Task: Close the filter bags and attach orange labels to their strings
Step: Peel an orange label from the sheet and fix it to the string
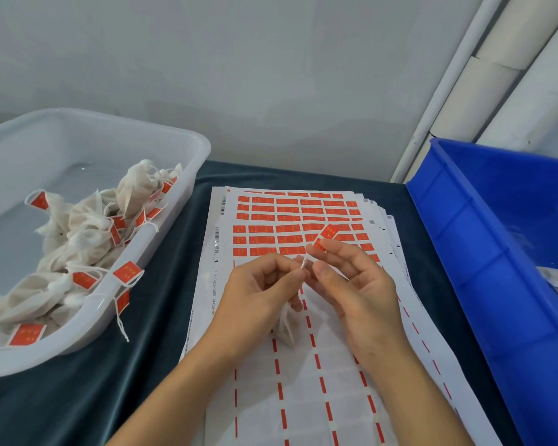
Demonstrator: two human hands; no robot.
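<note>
My left hand [258, 284] pinches the white string [303, 263] of a filter bag [285, 326], which hangs below it over the label sheets. My right hand [351, 278] holds an orange label [326, 235] at its fingertips, stuck up above the string's end. The two hands meet fingertip to fingertip at the string. The stack of label sheets [290, 220] lies under both hands, orange labels on its far half, peeled rows nearer me.
A clear plastic tub [161, 220] on the left holds several closed bags with orange labels, some strings hanging over its rim. A blue crate [484, 252] stands on the right with white bags inside. Dark cloth [78, 397] covers the table.
</note>
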